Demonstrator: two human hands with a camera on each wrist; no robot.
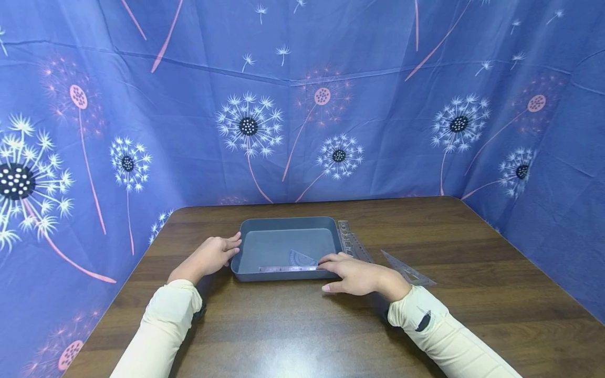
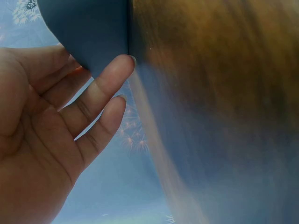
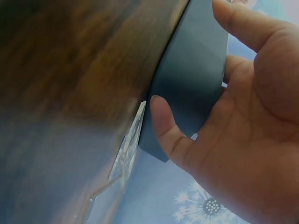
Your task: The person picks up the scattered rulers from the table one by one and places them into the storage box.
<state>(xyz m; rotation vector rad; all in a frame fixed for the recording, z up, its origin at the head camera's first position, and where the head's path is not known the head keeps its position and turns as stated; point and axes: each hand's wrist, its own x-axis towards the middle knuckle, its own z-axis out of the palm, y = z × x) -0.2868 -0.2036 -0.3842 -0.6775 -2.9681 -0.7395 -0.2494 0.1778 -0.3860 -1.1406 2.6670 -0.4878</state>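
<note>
A grey rectangular tray lies on the table, with a clear ruler and a clear protractor near its front wall. My left hand touches the tray's left side with its fingers; the left wrist view shows two fingers extended beside the outer wall. Over the front right corner is my right hand, its fingers reaching across the rim near the ruler's right end. Its thumb stays outside the front wall. In the right wrist view the little finger rests by the outer wall. The right fingertips' contact inside is hidden.
Just right of the tray lie a clear stencil ruler and a set square, partly behind the right hand. Another clear set square lies farther right. A blue dandelion-print cloth hangs around the wooden table.
</note>
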